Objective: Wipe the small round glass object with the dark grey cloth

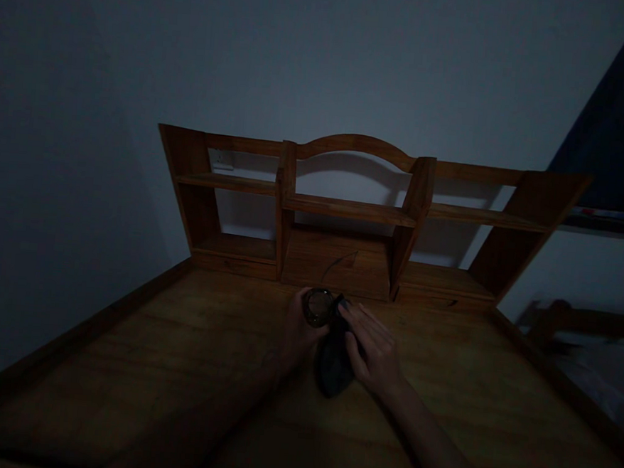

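Dark cloth point(333, 367) is lying on the wooden desk point(174, 367) under the open, flat-fingered right hand point(376, 352), while at eleven o'clock the left hand point(299, 333) is gripping a small round glass point(318, 306), steadying it against the cloth.

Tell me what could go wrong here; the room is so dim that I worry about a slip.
1. The left hand grips the small round container only from the side; it might slip onto the wooden desk.
2. The right hand rests on the dark cloth right beside it; a push could tip it.
3. Dim light hides details, so the grip is hard to judge.
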Motion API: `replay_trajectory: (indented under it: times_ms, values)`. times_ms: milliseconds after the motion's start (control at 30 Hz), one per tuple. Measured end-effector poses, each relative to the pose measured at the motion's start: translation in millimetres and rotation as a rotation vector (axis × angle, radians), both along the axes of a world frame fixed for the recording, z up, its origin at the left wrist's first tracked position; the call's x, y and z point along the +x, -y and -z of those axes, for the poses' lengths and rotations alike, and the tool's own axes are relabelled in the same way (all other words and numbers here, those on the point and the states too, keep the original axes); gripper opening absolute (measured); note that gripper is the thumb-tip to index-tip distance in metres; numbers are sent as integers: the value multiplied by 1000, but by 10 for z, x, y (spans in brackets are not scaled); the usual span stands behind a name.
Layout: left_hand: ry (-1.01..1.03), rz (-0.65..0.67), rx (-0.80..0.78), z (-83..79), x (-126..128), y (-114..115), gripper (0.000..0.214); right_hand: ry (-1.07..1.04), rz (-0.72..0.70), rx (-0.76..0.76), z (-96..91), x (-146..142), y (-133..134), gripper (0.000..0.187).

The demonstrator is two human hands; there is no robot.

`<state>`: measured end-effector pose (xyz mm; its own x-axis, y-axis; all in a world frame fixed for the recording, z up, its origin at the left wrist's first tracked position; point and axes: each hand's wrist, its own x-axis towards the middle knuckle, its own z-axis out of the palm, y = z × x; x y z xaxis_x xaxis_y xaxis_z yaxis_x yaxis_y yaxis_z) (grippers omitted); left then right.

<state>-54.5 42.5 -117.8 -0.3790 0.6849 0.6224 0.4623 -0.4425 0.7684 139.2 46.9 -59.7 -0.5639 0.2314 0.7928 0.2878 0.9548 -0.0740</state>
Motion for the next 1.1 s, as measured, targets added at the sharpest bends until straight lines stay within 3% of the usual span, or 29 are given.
replay_trajectory:
  times_ms: [300, 567, 833, 1100]
  values:
    - [-15, -39, 33, -125, 41, 67, 78, 86, 35, -84, 71, -68, -93, 55]
    - [-74, -109, 111, -110, 49, 49, 78, 66, 74, -86, 60, -54, -87, 57]
    - [-46, -142, 85, -183, 138, 122, 79, 43, 147, -101, 137, -24, -221, 52]
    - [49, -172, 42, -39, 132, 53, 84, -5, 195, -122, 157, -80, -173, 51]
